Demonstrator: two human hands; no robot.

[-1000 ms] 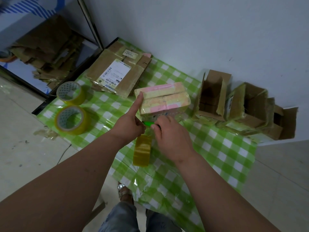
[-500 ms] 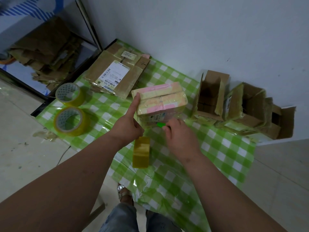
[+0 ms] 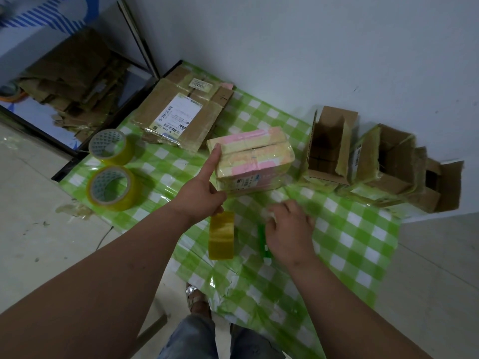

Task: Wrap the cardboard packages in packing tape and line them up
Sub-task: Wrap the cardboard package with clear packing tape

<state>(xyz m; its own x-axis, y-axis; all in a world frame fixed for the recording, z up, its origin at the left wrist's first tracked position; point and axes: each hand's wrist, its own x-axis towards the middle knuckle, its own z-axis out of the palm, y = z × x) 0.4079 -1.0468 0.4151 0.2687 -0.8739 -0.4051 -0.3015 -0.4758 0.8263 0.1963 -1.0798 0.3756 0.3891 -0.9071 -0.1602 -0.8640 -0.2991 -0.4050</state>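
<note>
Far left of the hands, two rolls of yellowish packing tape (image 3: 113, 167) lay flat on the green-and-white checked tablecloth (image 3: 357, 237), one just behind the other; beyond them, against the wall, sat a flattened cardboard parcel (image 3: 181, 117) with a white shipping label, already under glossy tape. The left hand (image 3: 201, 195) held a third tape roll (image 3: 221, 235), which hung on edge below the palm, the lower fingers curled into it while the index finger stretched straight up along the left end of the pink-and-yellow package (image 3: 251, 161); that package stood on the cloth directly beyond the hand, tape shining over its top and front, a small label on its near face. Just right of the hanging roll, the right hand (image 3: 289, 228) was blurred, its fingers curled over a green tool (image 3: 263, 239) of which only a strip showed at the hand's left edge; whether they truly clasped it I could not tell. Further right, beyond that hand, three open cardboard boxes (image 3: 329, 149) stood in a row along the wall, touching one another, flaps up.
</note>
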